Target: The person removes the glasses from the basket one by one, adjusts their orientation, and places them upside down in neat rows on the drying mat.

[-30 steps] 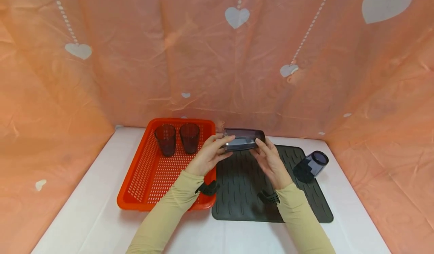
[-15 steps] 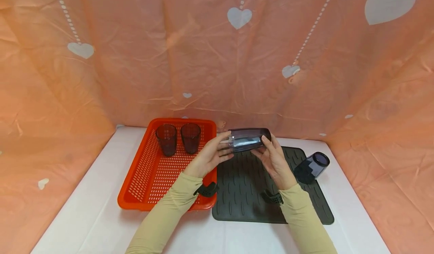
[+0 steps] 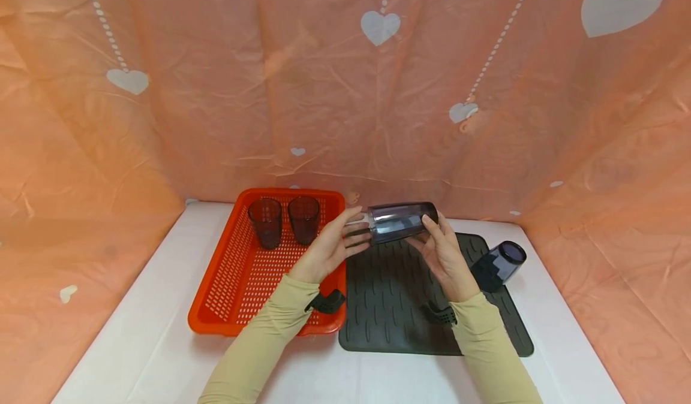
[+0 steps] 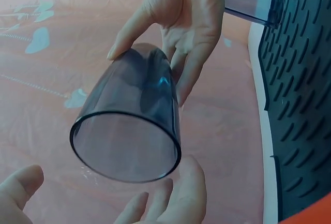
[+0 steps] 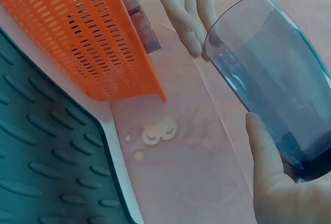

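A purple-grey drinking glass lies sideways in the air above the back of the dark drying mat, its mouth toward the left. My right hand holds it near its base, thumb on the near side. My left hand is at the mouth end with thumb and fingers spread. In the left wrist view, those fingers stand just off the rim of the glass. The right wrist view shows the right thumb along the side of the glass.
Left of the mat stands an orange-red perforated basket, with a dark glass and another dark glass upright inside. One more glass stands upside down on the mat's right side. A peach curtain hangs behind the white table.
The glass has shifted right with my right hand. My left fingers, earlier overlapping the mouth end of the glass, have drawn back left and spread off it.
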`<state>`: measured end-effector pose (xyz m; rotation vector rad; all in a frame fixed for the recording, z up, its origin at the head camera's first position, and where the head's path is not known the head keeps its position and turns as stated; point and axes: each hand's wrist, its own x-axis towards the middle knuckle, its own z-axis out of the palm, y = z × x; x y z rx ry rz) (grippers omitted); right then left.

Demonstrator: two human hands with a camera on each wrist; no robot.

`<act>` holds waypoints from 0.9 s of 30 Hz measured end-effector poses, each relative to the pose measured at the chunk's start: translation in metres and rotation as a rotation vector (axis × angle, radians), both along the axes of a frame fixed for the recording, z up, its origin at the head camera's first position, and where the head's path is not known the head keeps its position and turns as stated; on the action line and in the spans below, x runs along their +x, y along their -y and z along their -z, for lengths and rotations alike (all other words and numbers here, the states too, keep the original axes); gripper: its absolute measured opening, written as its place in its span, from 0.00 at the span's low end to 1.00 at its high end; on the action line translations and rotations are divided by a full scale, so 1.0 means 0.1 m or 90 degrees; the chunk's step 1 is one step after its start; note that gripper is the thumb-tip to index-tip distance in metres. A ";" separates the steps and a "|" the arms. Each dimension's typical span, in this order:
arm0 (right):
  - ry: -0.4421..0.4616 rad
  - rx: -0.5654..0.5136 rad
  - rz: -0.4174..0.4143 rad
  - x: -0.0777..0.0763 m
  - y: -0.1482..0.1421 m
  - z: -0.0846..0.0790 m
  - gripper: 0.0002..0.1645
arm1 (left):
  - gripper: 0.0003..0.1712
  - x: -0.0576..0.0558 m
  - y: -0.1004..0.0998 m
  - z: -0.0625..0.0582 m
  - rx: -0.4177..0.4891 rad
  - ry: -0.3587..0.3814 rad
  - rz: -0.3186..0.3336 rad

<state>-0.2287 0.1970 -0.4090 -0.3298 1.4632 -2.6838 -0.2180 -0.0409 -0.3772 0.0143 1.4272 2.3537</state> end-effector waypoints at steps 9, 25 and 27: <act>-0.001 -0.002 0.011 0.02 -0.11 -0.02 0.24 | 0.30 0.03 0.16 -0.06 -0.007 -0.041 0.004; 0.032 -0.031 0.064 0.08 -0.40 0.05 0.18 | 0.27 0.06 0.62 -0.11 0.019 -0.064 -0.016; 0.034 -0.034 0.066 0.09 -0.43 0.06 0.17 | 0.28 0.06 0.67 -0.10 0.027 -0.061 -0.021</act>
